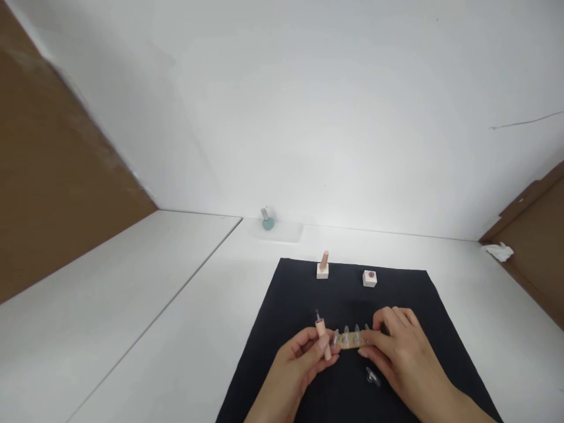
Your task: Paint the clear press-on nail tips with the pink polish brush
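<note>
Polish brush [323, 342], bristles up, gripped in left hand [303, 359], fingers also at one end of strip of clear nail tips [351, 340]; right hand [400, 349] pinched on its other end; strip over black cloth [264, 341]; loose clear piece [373, 377] nearer the camera; capped bottle [323, 271] and open bottle [369, 279] beyond, apart.
</note>
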### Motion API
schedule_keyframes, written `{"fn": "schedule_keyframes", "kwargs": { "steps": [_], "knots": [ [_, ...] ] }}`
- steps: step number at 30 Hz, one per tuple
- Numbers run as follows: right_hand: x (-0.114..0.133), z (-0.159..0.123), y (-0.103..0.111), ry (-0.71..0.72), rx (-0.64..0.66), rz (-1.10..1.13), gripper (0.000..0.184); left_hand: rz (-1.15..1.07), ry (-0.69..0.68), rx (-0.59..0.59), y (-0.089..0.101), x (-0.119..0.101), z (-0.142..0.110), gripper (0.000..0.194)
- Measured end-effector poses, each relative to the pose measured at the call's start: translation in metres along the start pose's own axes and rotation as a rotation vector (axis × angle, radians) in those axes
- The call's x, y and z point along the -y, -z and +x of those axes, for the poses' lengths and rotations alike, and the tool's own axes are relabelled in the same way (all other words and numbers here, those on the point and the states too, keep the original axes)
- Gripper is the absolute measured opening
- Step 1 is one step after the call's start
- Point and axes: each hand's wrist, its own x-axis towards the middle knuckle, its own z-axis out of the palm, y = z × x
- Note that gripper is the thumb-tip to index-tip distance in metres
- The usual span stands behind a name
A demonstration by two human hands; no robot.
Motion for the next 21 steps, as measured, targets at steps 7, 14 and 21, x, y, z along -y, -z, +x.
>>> {"fn": "schedule_keyframes", "kwargs": {
  "steps": [7,14,21],
  "knots": [
    [0.0,-0.007,0.004,0.033,0.0,-0.002,0.017,0.021,-0.014,-0.006,-0.001,0.001,-0.002,0.044],
    [-0.008,-0.01,-0.005,0.125,-0.021,-0.103,0.025,0.012,-0.016,-0.003,0.0,0.002,-0.002,0.045],
    [-0.013,-0.006,-0.019,0.238,-0.034,-0.18,0.022,-0.022,-0.011,-0.015,-0.002,0.001,-0.001,0.044]
  ]
}}
